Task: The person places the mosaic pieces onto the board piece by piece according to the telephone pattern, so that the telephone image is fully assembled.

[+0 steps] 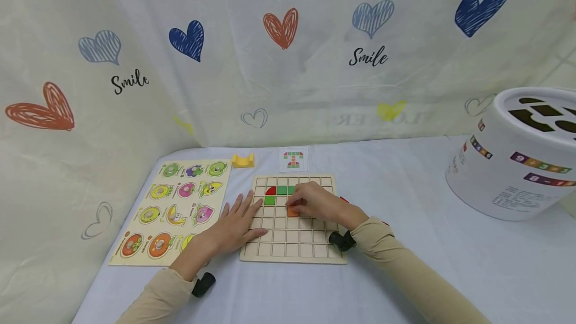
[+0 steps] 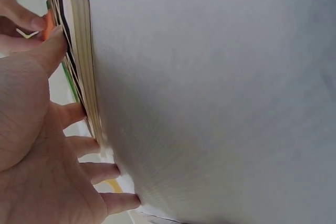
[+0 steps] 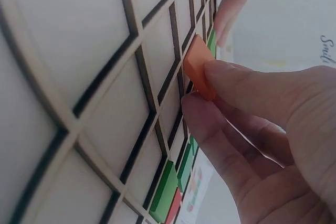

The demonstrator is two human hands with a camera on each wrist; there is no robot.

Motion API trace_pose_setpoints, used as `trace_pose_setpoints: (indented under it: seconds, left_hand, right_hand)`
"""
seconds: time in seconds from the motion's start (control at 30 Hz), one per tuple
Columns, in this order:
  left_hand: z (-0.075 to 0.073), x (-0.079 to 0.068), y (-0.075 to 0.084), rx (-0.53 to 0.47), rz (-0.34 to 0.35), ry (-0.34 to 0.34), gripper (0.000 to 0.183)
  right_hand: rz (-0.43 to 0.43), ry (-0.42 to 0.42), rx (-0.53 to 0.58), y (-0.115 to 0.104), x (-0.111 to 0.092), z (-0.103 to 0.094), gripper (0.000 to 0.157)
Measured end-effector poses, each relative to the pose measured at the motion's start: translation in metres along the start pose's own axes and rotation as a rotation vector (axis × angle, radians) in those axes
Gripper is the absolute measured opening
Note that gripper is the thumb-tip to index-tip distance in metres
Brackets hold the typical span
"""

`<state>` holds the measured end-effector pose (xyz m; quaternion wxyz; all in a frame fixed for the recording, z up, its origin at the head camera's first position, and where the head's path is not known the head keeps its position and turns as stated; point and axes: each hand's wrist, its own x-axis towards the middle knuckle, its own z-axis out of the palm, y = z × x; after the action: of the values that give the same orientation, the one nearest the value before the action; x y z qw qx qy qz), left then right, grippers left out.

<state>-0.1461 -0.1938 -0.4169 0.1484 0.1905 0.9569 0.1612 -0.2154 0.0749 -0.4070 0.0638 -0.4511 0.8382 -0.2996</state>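
Observation:
A wooden grid board (image 1: 292,252) lies on the white-covered table. On its left edge rests my left hand (image 1: 236,223), fingers straight and spread; in the left wrist view the thumb and fingertips touch the board's side. My right hand (image 1: 312,201) pinches an orange square tile (image 3: 197,66) between thumb and finger, tilted against the grid in the right wrist view. Toward the upper left of the grid sit a red rounded tile (image 1: 272,191), a green tile (image 1: 281,191) beside it and a light green tile (image 1: 270,200) below. My right hand hides part of the upper row.
Behind the board stands a pattern card (image 1: 294,160) with a T shape, and a yellow holder (image 1: 243,161) is left of it. A fruit puzzle board (image 1: 150,262) lies at the left. A white bucket (image 1: 481,179) with shaped lid holes stands at the right.

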Motion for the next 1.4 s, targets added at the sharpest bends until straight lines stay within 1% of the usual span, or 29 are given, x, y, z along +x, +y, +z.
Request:
trace_pose_setpoints:
  seconds: [0.3,0.43,0.53,0.77,0.83,0.93,1.07,1.17,1.23,1.4]
  left_hand:
    - [0.0,0.001,0.0,-0.008,0.006,0.006,0.081]
    - [0.0,0.0,0.0,-0.01,0.008,0.007,0.081]
    - [0.0,0.0,0.0,-0.009,0.006,0.007,0.081]
    - [0.0,0.0,0.0,-0.008,-0.001,0.006,0.082]
    - [0.0,0.0,0.0,-0.01,0.001,0.006,0.082]
    - [0.001,0.0,-0.001,-0.01,0.005,0.006,0.082]
    - [0.0,0.0,-0.001,-0.003,0.007,0.008,0.082]
    - [0.0,0.0,0.0,-0.003,0.009,0.012,0.082]
    - [0.0,0.0,0.0,-0.004,0.007,0.011,0.082]
    - [0.001,0.0,0.0,-0.01,0.0,0.008,0.082]
  right_hand:
    - [-0.015,-0.035,-0.134,-0.009,0.002,0.0,0.013]
    - [-0.005,-0.045,-0.167,-0.012,0.003,0.0,0.011]
    - [0.008,-0.043,-0.189,-0.016,0.003,0.001,0.011]
    - [0.005,-0.03,-0.264,-0.02,0.003,0.003,0.01]
    - [0.009,-0.032,-0.254,-0.02,0.003,0.002,0.011]
    - [0.017,-0.044,-0.202,-0.017,0.0,-0.001,0.011]
    - [0.009,-0.061,-0.116,-0.012,-0.009,-0.013,0.014]
    - [0.0,-0.071,-0.085,-0.008,-0.022,-0.026,0.013]
    - [0.015,-0.085,-0.072,-0.006,-0.033,-0.035,0.012]
    - [0.098,-0.154,-0.045,-0.002,-0.061,-0.053,0.01]
